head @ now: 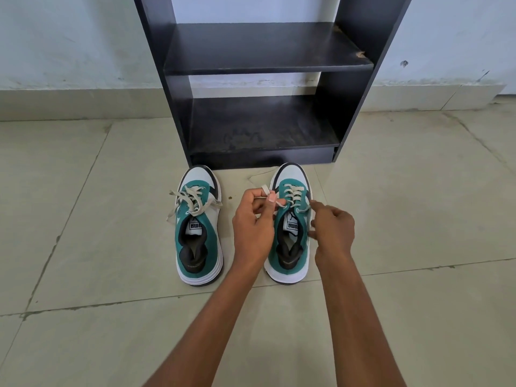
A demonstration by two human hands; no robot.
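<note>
Beneath both grips, floor: pale grey-green tiled floor (83,247) with dark grout lines, spreading out on every side of the grips and carrying all that stands here.
Wall: scuffed pale blue-white painted wall (69,37), well beyond the grips, with a tiled skirting along its foot.
Shelf unit: black wooden open shelf unit (265,48), standing on the floor against the wall, straight ahead of the grips. Two boards show, the upper one chipped at its right front edge.
Left-hand sneaker: teal, white and black laced left-hand sneaker (199,247), to the left of the left grip and apart from it, toe toward the shelf unit. Its off-white laces lie loose and tangled over the tongue.
Right-hand sneaker: matching teal, white and black right-hand sneaker (289,270), upright on the floor between the two grips, toe just short of the shelf unit's base.
Left grip: left grip (252,227), at that sneaker's left flank, thumb and forefinger clenched on one end of the lace, just above the eyelets.
Right grip: right grip (332,227), at the sneaker's right flank, fingers curled, forefinger tip at the lace by the top eyelet. Whether it actually grasps the lace I cannot tell.
Lace: flat off-white lace (293,192), threaded criss-cross through the right-hand sneaker's eyelets and untied. Its left end rises into the left grip and sticks out above the fingers.
</note>
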